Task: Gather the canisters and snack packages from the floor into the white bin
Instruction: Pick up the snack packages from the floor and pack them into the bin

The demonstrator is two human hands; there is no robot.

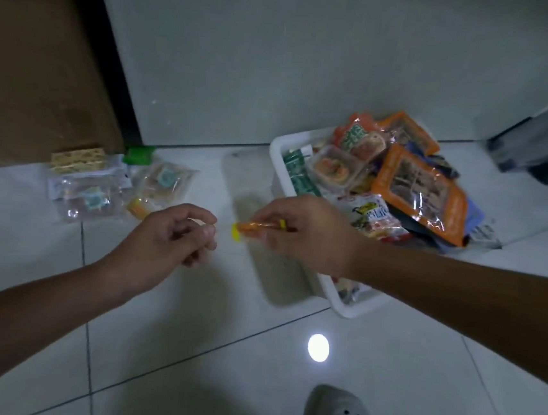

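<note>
1. My right hand point(300, 233) pinches an orange snack stick point(259, 227) with yellow ends, just left of the white bin point(278, 161).
2. My left hand point(172, 236) has its fingers curled, thumb near forefinger. I cannot tell whether it holds anything.
3. The bin is heaped with snack packages point(421, 194). Clear snack packets point(90, 189) lie on the floor, far left, beside a cardboard box point(30, 50).

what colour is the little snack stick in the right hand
Orange with yellow ends, seen in the head view: the snack stick held by the right hand.
</note>
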